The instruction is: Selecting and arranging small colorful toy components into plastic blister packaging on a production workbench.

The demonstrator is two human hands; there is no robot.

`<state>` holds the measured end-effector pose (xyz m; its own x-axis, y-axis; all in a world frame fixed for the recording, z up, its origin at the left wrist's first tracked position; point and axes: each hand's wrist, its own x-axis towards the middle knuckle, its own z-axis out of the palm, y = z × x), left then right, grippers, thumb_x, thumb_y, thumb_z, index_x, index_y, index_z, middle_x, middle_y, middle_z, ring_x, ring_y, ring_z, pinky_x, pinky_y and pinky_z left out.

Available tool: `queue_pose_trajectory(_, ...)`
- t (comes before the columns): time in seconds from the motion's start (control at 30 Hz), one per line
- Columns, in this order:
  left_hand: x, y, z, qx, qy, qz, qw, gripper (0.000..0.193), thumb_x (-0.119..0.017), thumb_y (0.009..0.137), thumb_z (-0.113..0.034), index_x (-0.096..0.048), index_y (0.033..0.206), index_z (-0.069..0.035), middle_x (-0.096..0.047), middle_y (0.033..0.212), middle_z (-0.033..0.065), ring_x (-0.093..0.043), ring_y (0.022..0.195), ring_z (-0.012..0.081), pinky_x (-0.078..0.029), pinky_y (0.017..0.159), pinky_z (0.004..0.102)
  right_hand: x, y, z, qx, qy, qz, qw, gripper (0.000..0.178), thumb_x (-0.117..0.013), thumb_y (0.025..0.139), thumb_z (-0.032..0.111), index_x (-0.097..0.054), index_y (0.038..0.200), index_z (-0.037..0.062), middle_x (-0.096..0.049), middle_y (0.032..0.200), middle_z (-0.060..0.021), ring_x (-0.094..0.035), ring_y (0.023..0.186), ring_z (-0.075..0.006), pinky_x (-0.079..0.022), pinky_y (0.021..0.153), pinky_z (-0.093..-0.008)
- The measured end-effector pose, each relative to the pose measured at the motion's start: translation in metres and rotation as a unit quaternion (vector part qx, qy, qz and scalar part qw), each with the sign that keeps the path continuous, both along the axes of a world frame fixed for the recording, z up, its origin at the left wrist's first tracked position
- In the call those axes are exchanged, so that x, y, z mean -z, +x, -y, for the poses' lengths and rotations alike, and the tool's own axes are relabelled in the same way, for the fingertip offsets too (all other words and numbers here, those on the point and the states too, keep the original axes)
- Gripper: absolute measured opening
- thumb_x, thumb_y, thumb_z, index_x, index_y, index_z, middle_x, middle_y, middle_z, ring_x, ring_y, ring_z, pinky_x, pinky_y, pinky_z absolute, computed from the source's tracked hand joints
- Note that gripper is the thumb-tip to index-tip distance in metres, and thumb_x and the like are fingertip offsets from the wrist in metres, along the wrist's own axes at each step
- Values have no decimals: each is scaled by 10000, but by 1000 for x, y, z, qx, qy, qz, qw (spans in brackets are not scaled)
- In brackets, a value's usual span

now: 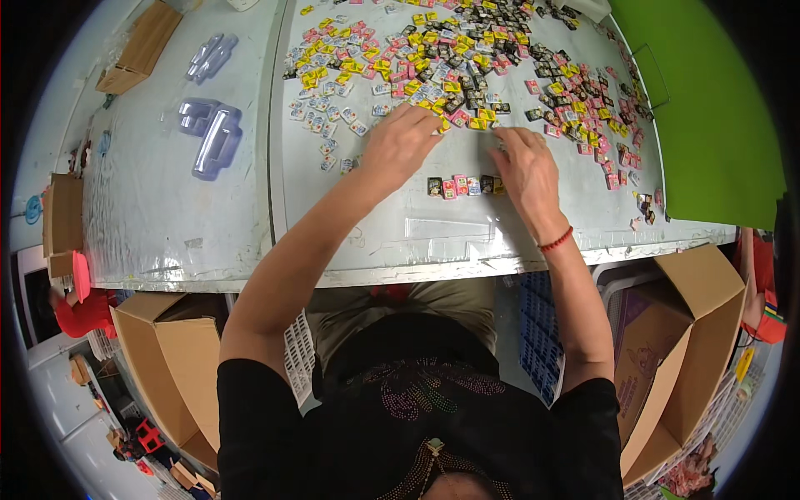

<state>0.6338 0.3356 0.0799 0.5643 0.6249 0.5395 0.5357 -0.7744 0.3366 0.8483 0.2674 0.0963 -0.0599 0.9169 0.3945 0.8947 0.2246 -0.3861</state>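
On the white table [375, 218], the left hand [402, 143] and right hand [528, 171] curl at the scattered small packets [472, 72]; whether either grips 1, I cannot tell. A short row [462, 186] lies just beside the right palm, which could brush it crooked.

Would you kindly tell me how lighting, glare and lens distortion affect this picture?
Head view: fisheye bending bows the table's front edge, with black corners around; head view: bright glints on the clear plastic shells; head view: a soft shadow on the tabletop near the right hand; head view: the small packets are too tiny for fine detail.
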Motion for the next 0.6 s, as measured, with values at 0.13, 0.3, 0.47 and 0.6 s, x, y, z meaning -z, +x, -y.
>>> queue_pose_trajectory(0.13, 4, 20, 0, -47, -1, -31, 998, 219, -748, 722, -52, -662, 922, -33, -648, 928, 93, -599, 852, 285, -505, 769, 374, 7, -21, -34, -41, 13, 30, 999, 188, -674, 796, 91, -653, 975, 37, -665, 947, -102, -608, 908, -309, -480, 816, -397)
queue_pose_trajectory(0.3, 8, 17, -2, -62, -21, -10, 998, 202, -753, 723, -66, -669, 904, -41, -651, 869, 91, -593, 859, 282, -497, 761, 383, 18, -34, -54, -56, 32, 90, 994, 103, -634, 827, 123, -639, 913, 68, -659, 907, -96, -595, 891, -286, -453, 789, -394)
queue_pose_trajectory(0.47, -13, -13, 4, -11, -25, 42, 999, 227, -749, 734, -96, -656, 940, -72, -663, 912, 72, -586, 857, 270, -478, 786, 375, 3, -14, -38, -103, 69, 28, 992, 109, -682, 790, 78, -624, 882, 84, -662, 900, -70, -596, 837, -274, -457, 756, -386)
queue_pose_trajectory(0.6, -30, -56, 45, 50, -176, 7, 983, 220, -741, 762, -118, -638, 949, -63, -654, 927, 75, -588, 873, 269, -472, 790, 372, -6, 40, 21, -93, -50, -51, 993, 212, -730, 770, 30, -632, 957, 50, -662, 925, -67, -628, 872, -259, -513, 743, -332)
